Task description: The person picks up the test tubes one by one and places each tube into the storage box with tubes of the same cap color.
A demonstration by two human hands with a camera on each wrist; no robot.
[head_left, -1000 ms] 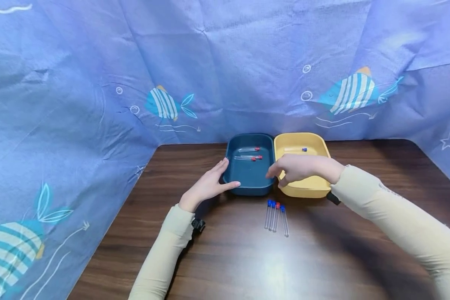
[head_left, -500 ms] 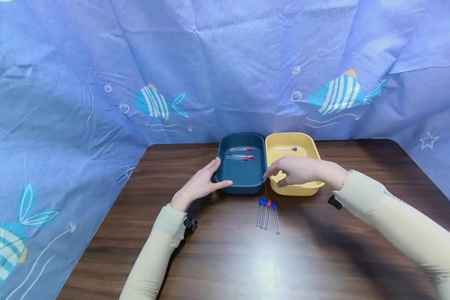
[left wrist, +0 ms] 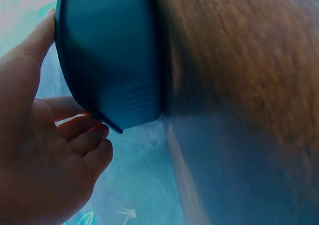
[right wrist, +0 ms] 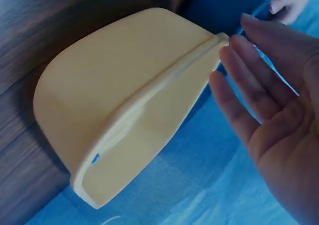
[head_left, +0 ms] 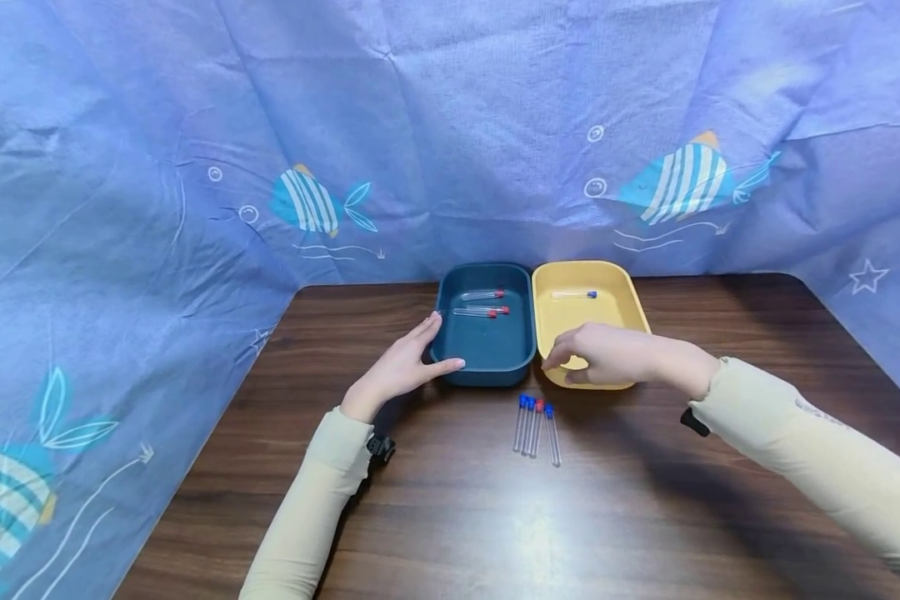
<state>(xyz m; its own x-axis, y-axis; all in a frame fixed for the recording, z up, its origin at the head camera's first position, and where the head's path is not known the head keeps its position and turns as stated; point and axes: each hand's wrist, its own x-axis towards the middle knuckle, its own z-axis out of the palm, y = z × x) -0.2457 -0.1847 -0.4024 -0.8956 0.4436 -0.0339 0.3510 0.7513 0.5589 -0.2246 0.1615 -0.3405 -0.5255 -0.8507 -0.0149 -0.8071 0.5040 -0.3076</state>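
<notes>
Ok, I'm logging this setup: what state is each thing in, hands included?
Blue bin: upright, holding three red-capped tubes
Yellow bin: upright, holding one blue-capped tube
Four loose tubes: capped, lying on the table
Left hand: spread at the blue bin's rim
Right hand: holding no tube, at yellow bin's rim
Backdrop: hanging, creased

The yellow tub looks like smooth, matt plastic. The blue tub right beside the yellow tub looks like smooth, dull plastic too. Under the yellow tub, the table looks like stripy wood with a shiny top. In front of the yellow tub, the tubes are clear and glossy, but I can't tell if they're glass or plastic. Behind the yellow tub is wrinkly cloth.
</notes>
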